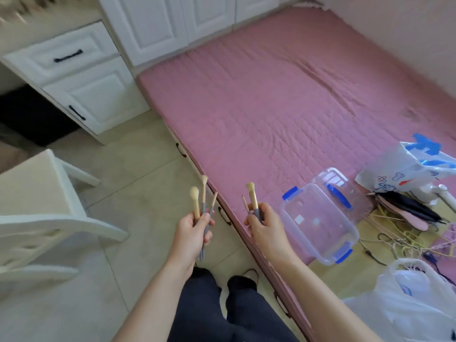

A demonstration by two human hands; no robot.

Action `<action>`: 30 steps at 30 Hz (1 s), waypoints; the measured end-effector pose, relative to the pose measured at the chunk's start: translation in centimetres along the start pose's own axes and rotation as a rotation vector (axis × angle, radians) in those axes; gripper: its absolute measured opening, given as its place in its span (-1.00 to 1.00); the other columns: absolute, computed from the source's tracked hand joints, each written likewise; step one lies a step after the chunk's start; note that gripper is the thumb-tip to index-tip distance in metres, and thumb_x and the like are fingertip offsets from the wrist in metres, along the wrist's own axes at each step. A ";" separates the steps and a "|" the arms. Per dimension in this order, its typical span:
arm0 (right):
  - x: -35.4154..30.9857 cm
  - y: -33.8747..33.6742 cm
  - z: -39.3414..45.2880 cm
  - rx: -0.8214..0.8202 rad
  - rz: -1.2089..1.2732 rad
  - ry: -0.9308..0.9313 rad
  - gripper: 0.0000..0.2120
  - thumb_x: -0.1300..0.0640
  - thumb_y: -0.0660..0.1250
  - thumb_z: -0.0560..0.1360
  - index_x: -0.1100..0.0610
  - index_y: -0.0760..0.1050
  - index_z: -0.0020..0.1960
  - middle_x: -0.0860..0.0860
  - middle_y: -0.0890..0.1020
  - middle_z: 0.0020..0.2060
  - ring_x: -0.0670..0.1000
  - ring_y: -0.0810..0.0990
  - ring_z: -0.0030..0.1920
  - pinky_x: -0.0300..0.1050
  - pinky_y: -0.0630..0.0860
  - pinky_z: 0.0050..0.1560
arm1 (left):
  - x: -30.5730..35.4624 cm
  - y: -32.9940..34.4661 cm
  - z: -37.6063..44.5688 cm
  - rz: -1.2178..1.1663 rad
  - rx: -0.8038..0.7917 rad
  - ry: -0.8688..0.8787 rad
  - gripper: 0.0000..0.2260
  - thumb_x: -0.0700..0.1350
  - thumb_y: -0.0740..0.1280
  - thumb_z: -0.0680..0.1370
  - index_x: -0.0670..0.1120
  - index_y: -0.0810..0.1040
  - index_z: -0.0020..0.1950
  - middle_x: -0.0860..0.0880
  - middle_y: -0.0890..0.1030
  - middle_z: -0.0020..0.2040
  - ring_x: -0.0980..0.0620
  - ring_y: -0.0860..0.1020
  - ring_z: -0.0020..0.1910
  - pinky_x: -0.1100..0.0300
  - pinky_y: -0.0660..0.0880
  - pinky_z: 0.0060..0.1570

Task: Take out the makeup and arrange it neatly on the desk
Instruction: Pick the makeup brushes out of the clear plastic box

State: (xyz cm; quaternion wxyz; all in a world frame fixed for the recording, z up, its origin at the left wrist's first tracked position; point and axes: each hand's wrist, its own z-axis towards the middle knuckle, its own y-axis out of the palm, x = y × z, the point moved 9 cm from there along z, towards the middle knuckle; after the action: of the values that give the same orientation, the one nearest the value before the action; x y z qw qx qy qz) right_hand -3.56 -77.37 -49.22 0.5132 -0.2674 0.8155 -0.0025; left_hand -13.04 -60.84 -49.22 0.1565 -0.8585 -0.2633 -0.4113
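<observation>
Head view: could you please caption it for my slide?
Left hand holds three makeup brushes, right hand two, beside a pink mattress.

One head-worn wide-angle camera looks steeply down from standing height, bed [283,95] at right, white chair [49,218] near left.
</observation>
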 end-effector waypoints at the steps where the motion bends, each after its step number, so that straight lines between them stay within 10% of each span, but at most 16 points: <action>1: -1.0 1.4 0.3 -0.017 -0.017 -0.017 -0.88 0.21 0.19 0.55 0.05 0.45 -0.11 0.00 0.55 -0.31 0.00 0.42 -0.35 -0.08 0.38 -0.34 | 0.2 -1.7 0.2 -0.020 0.024 -0.001 -0.84 -0.20 0.20 0.63 -0.22 0.50 -0.08 -0.07 0.53 -0.11 0.07 0.32 -0.46 0.20 0.30 -0.37; 30: -17.2 36.0 6.4 -0.441 -0.165 -0.081 -0.90 0.21 0.22 0.57 0.05 0.48 -0.04 0.02 0.56 -0.27 -0.01 0.43 -0.35 -0.16 0.41 -0.34 | 7.5 -32.9 9.3 -0.232 0.378 -0.025 -0.85 -0.17 0.22 0.62 -0.10 0.59 0.02 -0.07 0.52 -0.23 0.03 0.45 -0.33 0.16 0.44 -0.28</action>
State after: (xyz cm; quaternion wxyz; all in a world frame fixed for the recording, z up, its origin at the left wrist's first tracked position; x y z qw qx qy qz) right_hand -8.13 -37.24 -47.95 0.4725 -0.4388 0.7505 0.1446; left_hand -22.47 -27.17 -47.28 0.2629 -0.7828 -0.4347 -0.3593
